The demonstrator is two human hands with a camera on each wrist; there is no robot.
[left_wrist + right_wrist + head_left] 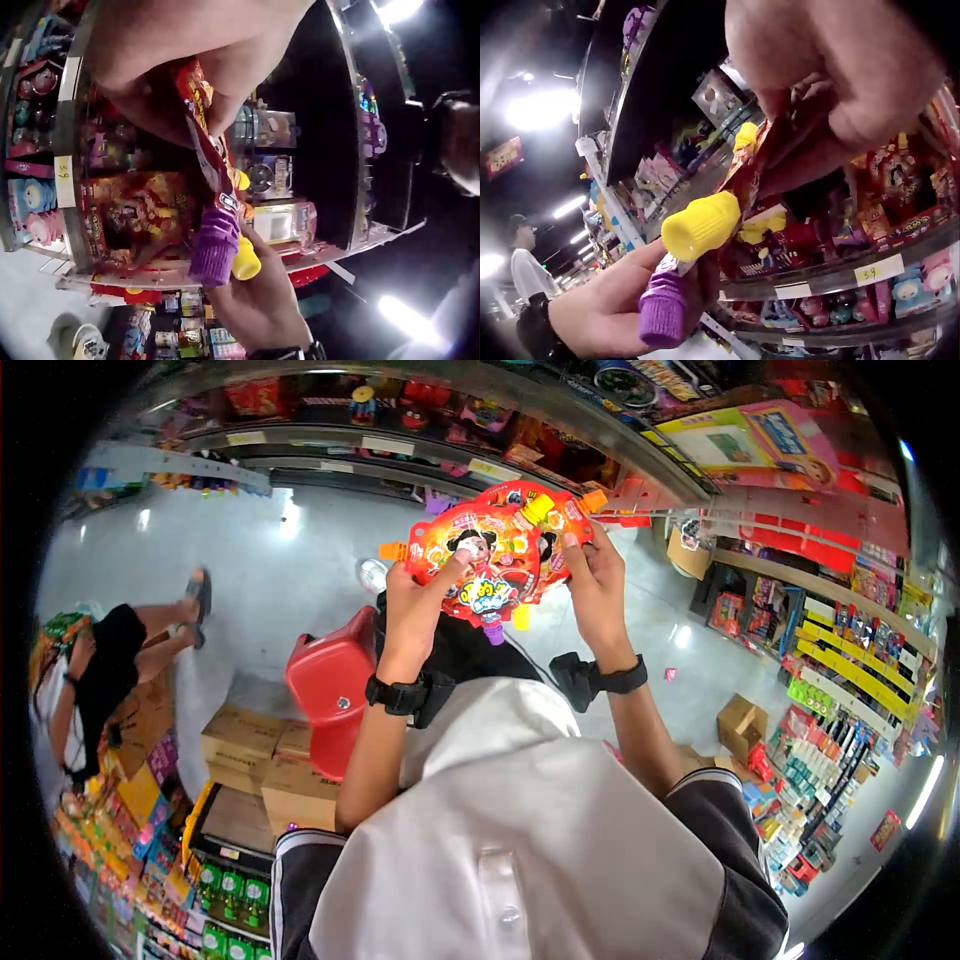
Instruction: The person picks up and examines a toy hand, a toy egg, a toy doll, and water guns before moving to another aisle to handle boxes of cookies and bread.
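Overlapping red spouted pouches (490, 588) with a cartoon figure on the front are held up in front of the body. My left hand (412, 608) grips the left edge, thumb on the printed face. At the other edge, my right hand (600, 588) pinches a pouch with its thumb on the front. Around the pouches stick out a purple cap (214, 251), a yellow cap (699, 225) and orange caps, one being the left orange cap (392, 550). Seen edge-on in the left wrist view, the pouches look thin. Fingers behind them are mostly hidden in the head view.
Toy and snack shelves (385, 452) stand close ahead. A red stool (335, 665) is at the left, near cardboard boxes (240, 738). Another person (120, 660) is at the far left. More stocked shelves (850, 630) line the right.
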